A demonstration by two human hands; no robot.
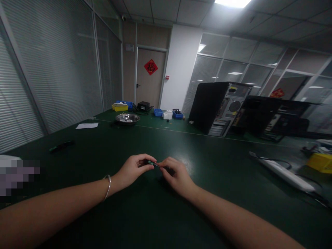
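Both my hands meet over the dark green table [181, 214], a little in front of me. My left hand [135, 169], with a silver bracelet on its wrist, pinches one end of a small dark slender object [153, 163]. My right hand [175, 174] has its fingers closed on the other end. The object is too small and dim to name. Both hands rest close to the tabletop.
A metal bowl [127, 118] and a sheet of paper [86, 126] lie far left. Blue and yellow bins [120, 107] stand at the back. Black computer cases [220, 107] stand at right, with a white power strip [285, 174], a yellow box [320, 162], and a dark tool [61, 146].
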